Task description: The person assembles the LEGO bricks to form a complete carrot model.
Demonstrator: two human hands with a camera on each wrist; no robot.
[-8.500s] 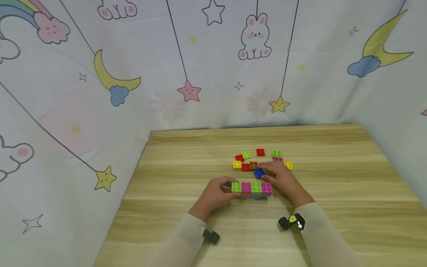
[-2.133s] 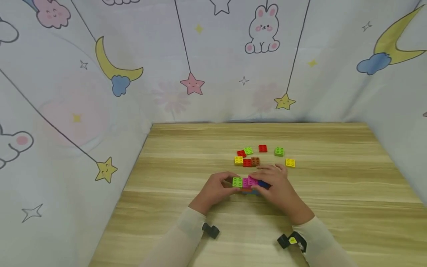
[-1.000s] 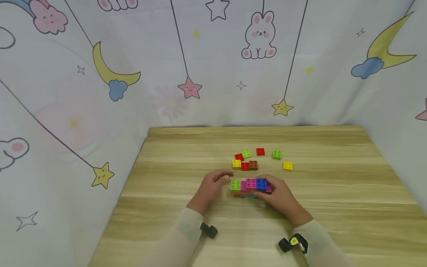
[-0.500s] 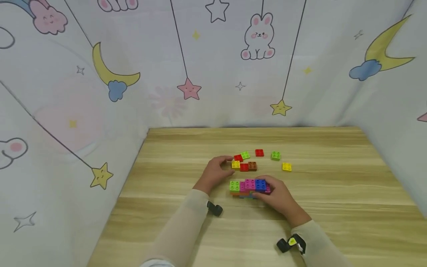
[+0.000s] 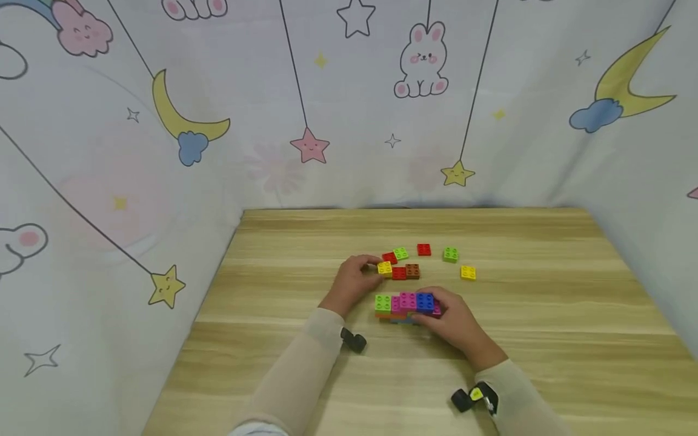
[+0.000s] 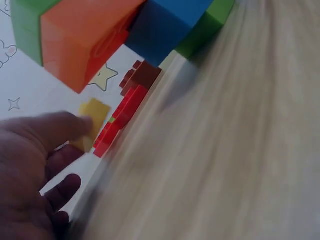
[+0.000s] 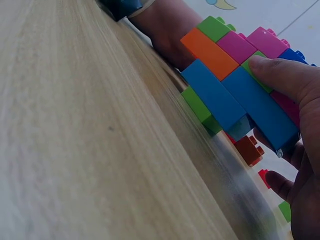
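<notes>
My left hand [image 5: 351, 284] pinches a yellow toy building brick [image 5: 385, 269] at the left of the loose bricks. In the left wrist view the yellow brick [image 6: 96, 117] sits tilted against the thumb, apart from the red bricks beside it. My right hand [image 5: 457, 318] grips the right end of a built block structure [image 5: 383, 304]. The right wrist view shows its layers: a green brick at the bottom, blue ones above, then orange [image 7: 210, 52], green and pink. A pink brick [image 5: 408, 300] and a blue brick [image 5: 425, 301] stand side by side on top.
Behind the structure lie a red brick [image 5: 399, 274], a brown brick [image 5: 412, 270], another red one [image 5: 423, 249], a lime brick [image 5: 400, 253], a green brick [image 5: 451, 254] and a second yellow brick [image 5: 468, 272]. A printed cloth [image 5: 360, 175] hangs around the wooden table [image 5: 523, 290].
The blue and pink bricks went from the table onto the structure's top. My left hand let go of the structure, moved forward and took hold of the yellow brick; my right hand now grips the structure.
</notes>
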